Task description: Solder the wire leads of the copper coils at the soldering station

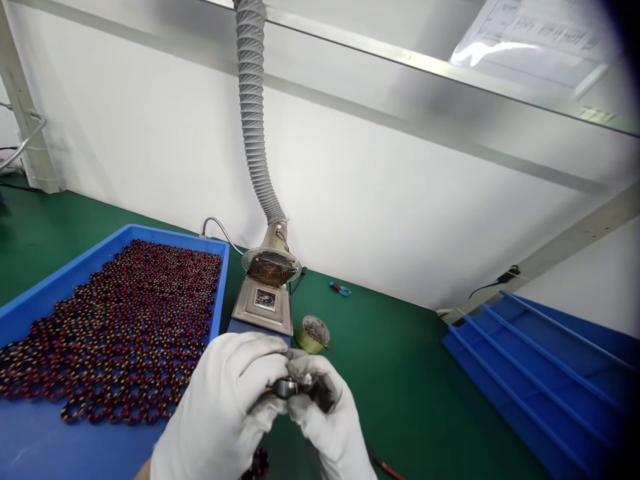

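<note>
At the bottom centre of the frame, two white-gloved hands meet over a small dark ring-shaped coil point(286, 387): the left hand point(225, 407) curls its thumb and fingertips around the near side of it, and the right hand point(327, 417), its fingertips darkened with grime, pinches the other side, so the part sits clamped between both sets of fingers above the green mat point(400, 373). A similar ring point(259, 462) shows just below the hands at the frame's lower edge. To the left lies a blue tray point(30, 440) carpeted with many more reddish wound coils point(125, 333), packed edge to edge. Just beyond the hands stand a small yellow pot of dull paste point(313, 333) and a square metal solder pot point(264, 303), with a round fume intake point(271, 267) over it on a ribbed grey hose point(251, 100) climbing to the top of the frame. Stacked blue trays point(545, 373) fill the lower right. The grip looks to be on a small, smooth part through loose glove fabric, so it could slip and drop onto the mat or into the tray; glove tips could also scorch if they stray near the metal pot.
</note>
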### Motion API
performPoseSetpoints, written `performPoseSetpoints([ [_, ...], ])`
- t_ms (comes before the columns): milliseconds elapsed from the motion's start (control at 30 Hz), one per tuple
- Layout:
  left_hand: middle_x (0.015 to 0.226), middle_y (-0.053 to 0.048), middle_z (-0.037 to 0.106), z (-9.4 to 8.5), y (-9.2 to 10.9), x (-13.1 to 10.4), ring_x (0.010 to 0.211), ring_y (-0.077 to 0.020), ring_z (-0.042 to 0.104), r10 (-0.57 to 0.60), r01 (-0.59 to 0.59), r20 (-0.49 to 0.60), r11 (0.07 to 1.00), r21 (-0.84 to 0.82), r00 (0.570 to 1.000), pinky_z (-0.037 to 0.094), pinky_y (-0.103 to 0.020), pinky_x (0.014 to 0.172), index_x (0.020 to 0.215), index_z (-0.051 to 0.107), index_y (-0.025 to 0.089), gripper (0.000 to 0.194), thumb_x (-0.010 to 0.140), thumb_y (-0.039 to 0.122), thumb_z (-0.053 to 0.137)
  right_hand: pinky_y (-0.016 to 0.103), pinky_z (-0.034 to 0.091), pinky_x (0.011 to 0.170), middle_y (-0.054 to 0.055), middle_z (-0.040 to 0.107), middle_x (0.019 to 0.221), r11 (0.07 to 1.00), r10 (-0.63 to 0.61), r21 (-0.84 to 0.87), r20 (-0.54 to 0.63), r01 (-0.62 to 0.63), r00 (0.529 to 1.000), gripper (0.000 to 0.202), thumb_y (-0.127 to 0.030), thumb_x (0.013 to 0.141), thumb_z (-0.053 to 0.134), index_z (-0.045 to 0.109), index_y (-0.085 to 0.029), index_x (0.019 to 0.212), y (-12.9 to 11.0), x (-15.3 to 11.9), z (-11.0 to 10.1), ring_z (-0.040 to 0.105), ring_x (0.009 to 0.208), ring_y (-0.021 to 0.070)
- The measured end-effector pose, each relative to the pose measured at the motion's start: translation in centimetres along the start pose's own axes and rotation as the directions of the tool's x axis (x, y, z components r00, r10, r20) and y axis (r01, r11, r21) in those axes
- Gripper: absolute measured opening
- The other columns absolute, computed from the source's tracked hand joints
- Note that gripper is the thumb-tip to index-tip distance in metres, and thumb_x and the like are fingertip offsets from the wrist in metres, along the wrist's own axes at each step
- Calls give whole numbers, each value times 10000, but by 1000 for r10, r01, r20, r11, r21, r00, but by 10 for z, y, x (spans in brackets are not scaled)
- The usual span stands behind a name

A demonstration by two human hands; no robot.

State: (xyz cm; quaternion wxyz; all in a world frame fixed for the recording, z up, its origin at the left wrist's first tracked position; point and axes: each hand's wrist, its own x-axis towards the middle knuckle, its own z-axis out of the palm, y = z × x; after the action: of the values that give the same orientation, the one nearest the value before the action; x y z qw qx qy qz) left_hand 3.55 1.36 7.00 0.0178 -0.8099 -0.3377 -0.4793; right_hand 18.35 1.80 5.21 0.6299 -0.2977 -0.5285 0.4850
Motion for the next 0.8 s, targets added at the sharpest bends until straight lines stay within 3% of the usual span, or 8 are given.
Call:
performPoseSetpoints([
  [67,1003,-65,648,0,3,3,943,-185,565,56,-51,-51,996,77,997,468,-351,811,989,563,147,192,839,130,443,234,510,593,33,689,766,997,-54,-51,-36,52,998,69,-237,653,737,676,-212,673,0,0,2,636,702,173],
  [133,988,-48,665,1,5,5,926,-185,567,94,-82,-80,987,141,992,449,-352,815,966,579,143,173,853,138,448,224,506,629,15,683,737,1000,-31,-9,-112,30,993,81,-245,700,706,662,-214,639,-1,-2,5,632,711,152],
  [267,1032,-47,657,2,4,0,980,-200,541,91,-82,-49,983,166,995,407,-369,862,972,598,138,187,831,110,479,206,503,696,-18,691,746,949,144,307,-227,-69,963,89,-312,693,722,680,-236,708,-7,-4,7,630,696,107],
  [367,1059,-68,635,3,0,-6,1019,-212,512,76,-68,-40,985,161,996,381,-392,897,1009,589,123,227,796,78,525,246,505,763,6,717,833,920,170,388,-272,-54,947,188,-348,637,762,700,-255,788,-5,-3,3,652,772,139],
  [500,1047,-83,629,4,-2,-6,1003,-218,513,85,-68,-84,979,193,993,391,-404,874,1026,571,106,242,792,74,516,348,499,797,85,716,899,944,261,246,-138,-222,955,426,-341,484,844,711,-206,865,12,0,2,647,845,233],
  [567,1040,-89,626,5,-3,-4,983,-221,519,73,-57,-84,982,182,994,402,-409,852,1033,563,104,238,807,95,489,330,492,803,75,710,893,923,324,251,-97,-292,941,410,-306,502,839,706,-186,871,17,-1,8,640,833,211],
  [667,1057,-70,615,7,-5,-3,962,-195,534,0,2,-33,998,66,999,426,-372,832,1080,538,144,240,847,165,481,229,490,735,10,689,834,822,411,446,-35,-354,911,288,-234,603,785,688,-194,871,12,-4,18,622,731,116],
  [800,1066,-12,617,5,-8,-4,933,-143,564,-96,101,54,989,-106,994,457,-295,817,1101,517,231,268,840,170,521,167,486,681,-14,678,810,655,488,643,41,-397,872,299,-176,583,782,681,-201,863,4,-8,21,613,728,87],
])
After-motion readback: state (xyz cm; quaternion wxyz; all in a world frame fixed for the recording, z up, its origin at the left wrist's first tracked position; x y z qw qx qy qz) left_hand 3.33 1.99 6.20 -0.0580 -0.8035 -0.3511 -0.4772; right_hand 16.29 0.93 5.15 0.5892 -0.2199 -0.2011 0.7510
